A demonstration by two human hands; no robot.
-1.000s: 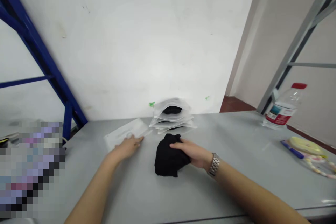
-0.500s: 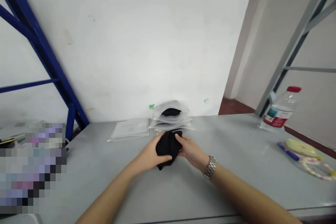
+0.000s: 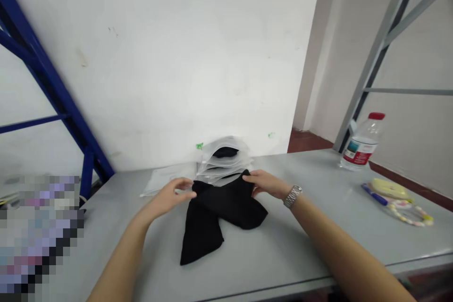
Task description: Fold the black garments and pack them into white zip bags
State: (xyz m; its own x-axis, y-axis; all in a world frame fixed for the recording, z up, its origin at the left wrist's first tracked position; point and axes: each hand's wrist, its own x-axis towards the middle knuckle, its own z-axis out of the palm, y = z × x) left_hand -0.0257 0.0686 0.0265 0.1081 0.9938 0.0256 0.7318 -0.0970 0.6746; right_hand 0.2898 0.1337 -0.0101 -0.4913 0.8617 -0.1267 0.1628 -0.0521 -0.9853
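A black cloth garment (image 3: 233, 203) hangs and lies spread over the grey table, with two wide leg-like parts that cross and splay toward me. My right hand (image 3: 262, 182) pinches its raised upper right corner between thumb and fingers. At the upper left corner, my left hand (image 3: 175, 194) has thumb and fingertips curled about the cloth's edge, with a gap showing inside the curl. Just behind the garment sits a stack of clear zip bags (image 3: 226, 158), the top one gaping with black cloth inside. A flat clear bag (image 3: 159, 179) lies left of the stack.
On the right stand a water bottle (image 3: 361, 146) with a red cap, a yellow item (image 3: 391, 188), a blue pen (image 3: 374, 194) and a beaded loop (image 3: 412, 214). A blurred-out pile (image 3: 38, 236) is at far left. A white wall (image 3: 212, 66) rises behind the table.
The black garment, bunched between both hands before, has come unfolded and spread out. My hands have moved apart, left hand leftward and right hand slightly rightward. The view has shifted a little.
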